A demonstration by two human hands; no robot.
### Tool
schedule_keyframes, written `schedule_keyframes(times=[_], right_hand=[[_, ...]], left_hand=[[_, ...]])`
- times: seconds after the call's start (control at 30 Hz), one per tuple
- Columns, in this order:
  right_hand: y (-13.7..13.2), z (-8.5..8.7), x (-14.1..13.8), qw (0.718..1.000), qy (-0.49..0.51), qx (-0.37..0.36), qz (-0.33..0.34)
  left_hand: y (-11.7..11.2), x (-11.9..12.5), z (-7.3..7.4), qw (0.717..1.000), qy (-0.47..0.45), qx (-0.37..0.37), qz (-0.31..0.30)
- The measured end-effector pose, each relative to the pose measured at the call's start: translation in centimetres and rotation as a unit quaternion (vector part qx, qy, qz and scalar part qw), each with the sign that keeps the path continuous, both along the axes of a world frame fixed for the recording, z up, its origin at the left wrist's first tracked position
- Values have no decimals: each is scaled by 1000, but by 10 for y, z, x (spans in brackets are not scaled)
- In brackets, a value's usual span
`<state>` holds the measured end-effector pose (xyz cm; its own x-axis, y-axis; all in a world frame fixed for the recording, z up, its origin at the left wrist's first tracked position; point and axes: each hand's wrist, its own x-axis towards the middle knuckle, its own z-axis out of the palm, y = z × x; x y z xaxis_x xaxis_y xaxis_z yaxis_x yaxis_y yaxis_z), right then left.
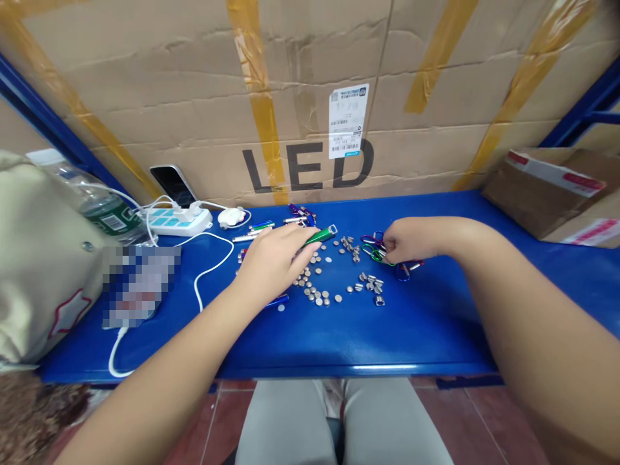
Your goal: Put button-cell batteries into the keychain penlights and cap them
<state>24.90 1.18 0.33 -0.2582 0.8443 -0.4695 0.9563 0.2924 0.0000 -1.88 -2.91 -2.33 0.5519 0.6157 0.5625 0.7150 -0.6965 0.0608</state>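
Observation:
My left hand (pixel 278 261) is closed around a green metal tube (pixel 320 236), like a small flashlight body, with a metal loop at its tip. Over at the right, my right hand (pixel 407 240) has its fingers pinched down into a pile of coloured carabiners (pixel 375 253); the fingertips are partly hidden, so what they grip is unclear. Between the hands lie many button cells (pixel 310 290) and small silver metal caps (pixel 372 284). A blue tube (pixel 278 301) lies partly under my left wrist. More coloured tubes (pixel 261 226) rest behind my left hand.
A large carton (pixel 194 97) marked LED stands along the back. At left are a power strip (pixel 181 221), white cables, a phone (pixel 173 186), a bottle (pixel 113 216), a beige bag (pixel 43 271) and a blurred-out item. A smaller box (pixel 547 194) sits at right on the blue table (pixel 349 345).

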Motion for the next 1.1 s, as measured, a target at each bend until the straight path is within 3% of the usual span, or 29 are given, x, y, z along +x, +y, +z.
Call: schedule_keyframes(times=[0.13,0.23,0.3,0.4,0.53,0.67,0.83,0.97,1.1], right_hand=[[0,4,3,999,30,21,3],[-2,6,1,989,139,50,21],[-6,6,-5,971,233,28,43],[-13,4,-19,933,344,-66,80],[-19,0,-31,896,399,-163,103],[-17,-2,-31,874,425,-216,97],[-13,-3,-27,858,440,-245,97],[-15,-3,-32,882,424,-180,95],[-25,-4,-45,912,381,-22,150]], left_hand=[[0,2,0,999,-2,-36,-18],[-3,4,0,994,-6,-108,-2],[-5,6,-1,986,-16,-165,21],[-7,6,-3,976,-46,-213,19],[-8,6,-2,978,-51,-190,-67],[-5,2,-2,972,-31,-162,-164],[-1,0,-5,972,-21,-130,-194],[-1,4,-4,975,-40,-176,-130],[0,6,-1,969,-60,-230,-66]])
